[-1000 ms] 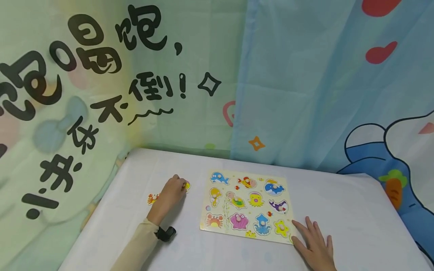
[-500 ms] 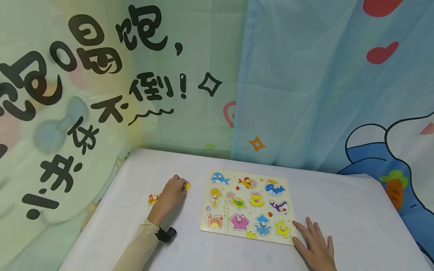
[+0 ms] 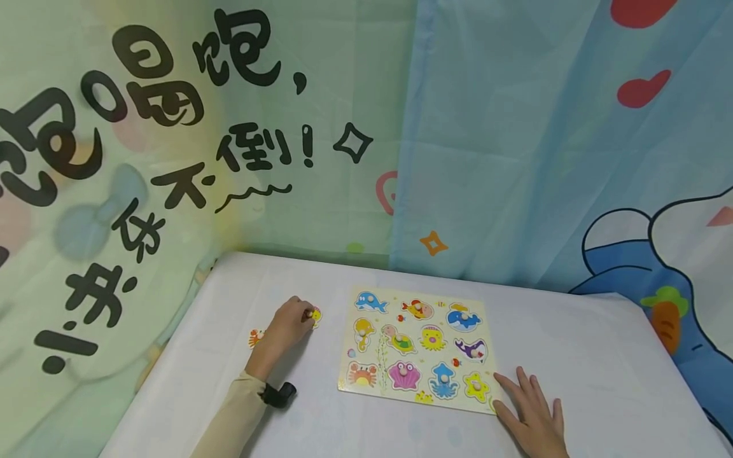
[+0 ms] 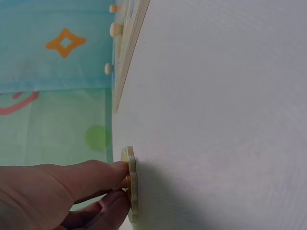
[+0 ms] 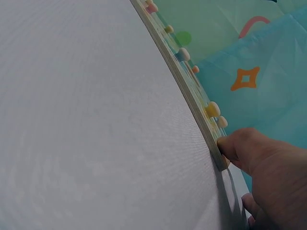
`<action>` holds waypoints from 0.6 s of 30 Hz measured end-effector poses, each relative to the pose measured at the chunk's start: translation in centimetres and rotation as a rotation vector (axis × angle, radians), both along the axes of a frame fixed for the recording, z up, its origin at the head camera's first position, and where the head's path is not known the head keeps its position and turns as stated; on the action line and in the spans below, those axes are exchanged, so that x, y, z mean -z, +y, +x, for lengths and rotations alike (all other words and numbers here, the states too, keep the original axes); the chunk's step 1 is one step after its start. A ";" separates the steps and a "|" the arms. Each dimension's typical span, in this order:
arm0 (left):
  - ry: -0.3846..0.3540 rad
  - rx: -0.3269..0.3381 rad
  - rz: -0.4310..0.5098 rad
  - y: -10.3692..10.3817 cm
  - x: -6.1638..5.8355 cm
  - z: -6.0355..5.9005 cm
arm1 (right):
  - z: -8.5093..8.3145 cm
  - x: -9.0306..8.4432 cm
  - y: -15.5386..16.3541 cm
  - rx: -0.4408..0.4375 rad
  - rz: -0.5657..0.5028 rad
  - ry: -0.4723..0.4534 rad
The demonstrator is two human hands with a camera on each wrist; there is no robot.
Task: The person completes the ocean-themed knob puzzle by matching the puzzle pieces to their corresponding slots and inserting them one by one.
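Note:
My left hand (image 3: 288,329) pinches the knob of a yellow puzzle piece (image 3: 317,316) low over the table, left of the puzzle board (image 3: 385,317). From the left wrist, this wooden piece (image 4: 134,187) shows edge-on, thumb and fingertips round its knob and a shadow beside it. Its picture is mostly covered by the hand. A red-orange crab piece (image 3: 254,338) lies partly behind the left wrist. At the board's near right corner, my right hand (image 3: 532,416) lies with fingers spread; its thumb (image 5: 240,146) rests on the board's corner in the right wrist view.
The pale yellow board carries sea-animal pictures, several with knobs, such as the pink shell (image 3: 404,374) and blue squid (image 3: 443,380). A white cloth (image 3: 607,356) covers the table. Printed curtains (image 3: 487,159) hang behind its back edge.
The left hand shifts very slightly left, its fingertips turning so a bit more of the yellow piece shows. My right hand and the board stay in place.

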State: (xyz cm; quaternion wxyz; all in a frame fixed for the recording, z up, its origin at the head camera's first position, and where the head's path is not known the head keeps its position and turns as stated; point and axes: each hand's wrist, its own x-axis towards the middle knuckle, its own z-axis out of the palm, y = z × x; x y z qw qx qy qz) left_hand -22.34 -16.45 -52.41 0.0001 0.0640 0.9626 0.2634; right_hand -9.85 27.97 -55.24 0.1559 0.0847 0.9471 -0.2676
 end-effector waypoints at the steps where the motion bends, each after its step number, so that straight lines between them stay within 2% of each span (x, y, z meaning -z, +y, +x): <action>1: -0.007 0.004 0.002 0.0 -0.1 0.0 | 0.0 0.0 0.0 -0.002 0.001 0.001; 18: -0.036 0.010 0.044 -0.4 0.2 -0.3 | 0.2 0.0 0.0 -0.002 0.000 0.031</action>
